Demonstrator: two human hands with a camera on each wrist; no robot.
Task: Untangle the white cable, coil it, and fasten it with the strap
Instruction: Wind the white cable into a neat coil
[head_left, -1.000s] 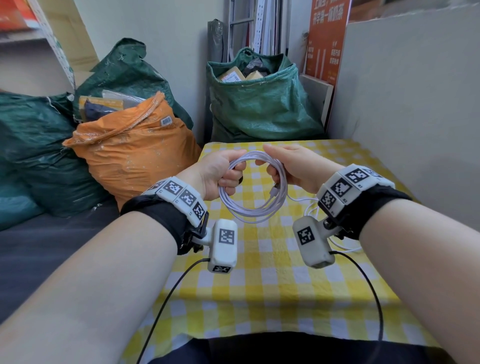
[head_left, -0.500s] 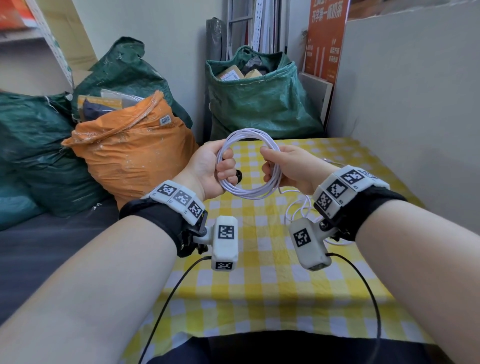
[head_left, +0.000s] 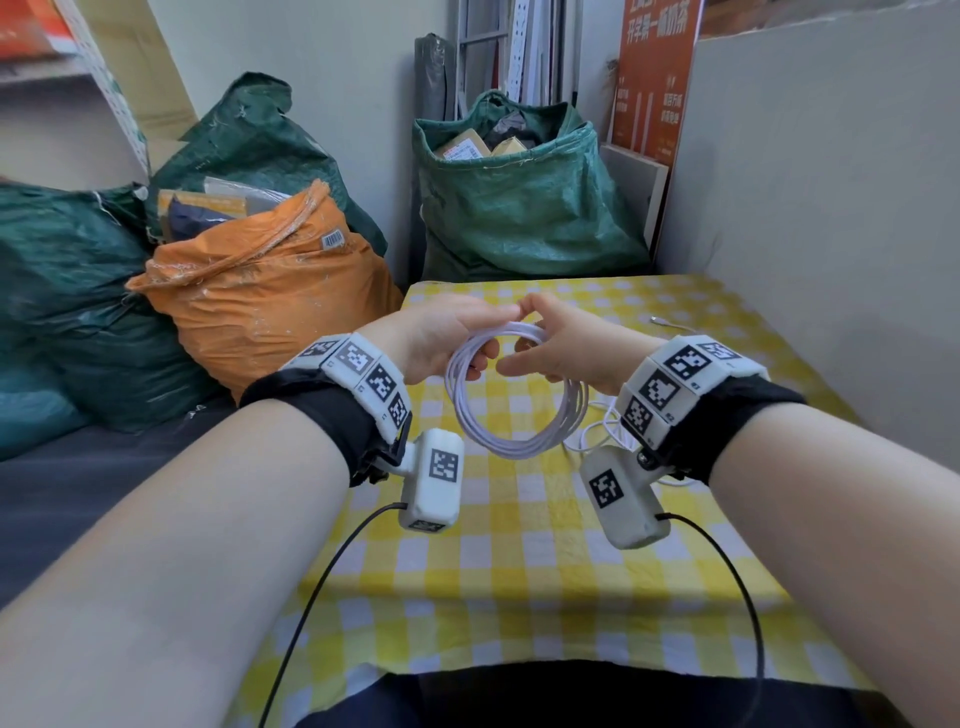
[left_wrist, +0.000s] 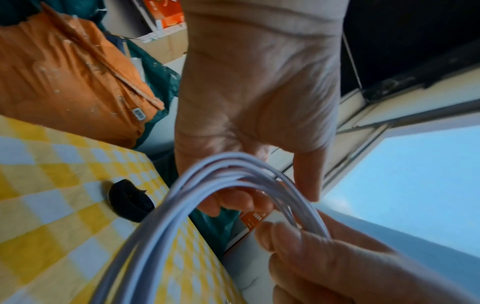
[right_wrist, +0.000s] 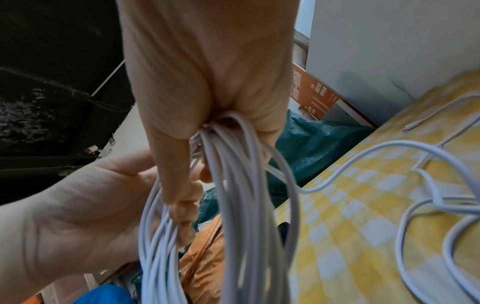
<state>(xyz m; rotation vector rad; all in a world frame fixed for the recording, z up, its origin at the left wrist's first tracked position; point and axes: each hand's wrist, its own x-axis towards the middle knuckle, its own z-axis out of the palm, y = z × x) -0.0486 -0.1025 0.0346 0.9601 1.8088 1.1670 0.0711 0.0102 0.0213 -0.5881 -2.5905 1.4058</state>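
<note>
— Left hand (head_left: 441, 338) first: what is it doing at nine o'clock of the coil?

— Its fingers are curled round the gathered turns of the white cable (head_left: 519, 415), pinching them at the top so the loops hang as one ring above the tabletop (head_left: 519, 571). I judge that grip keeps the turns from springing apart.

— And the strap?

— The left wrist view shows a rolled black strap (left_wrist: 130, 200) lying on the checked cloth at about nine o'clock from the coil, untouched. From the head view the left hand hides it.

— The right hand?

— At three o'clock, the right hand (head_left: 566, 348) also grasps the bundle at the top, beside the left hand's fingertips; probably it feeds the next turn.

— Is all the cable coiled?

— No. A loose tail (right_wrist: 415, 185) lies in curves on the tabletop at four o'clock, and the plug end (head_left: 660, 321) rests farther off at two o'clock.

— Anything unclear?

— The right wristband covers where the tail leaves the coil, and both wrist views blur the strands, so I cannot count the turns.
</note>
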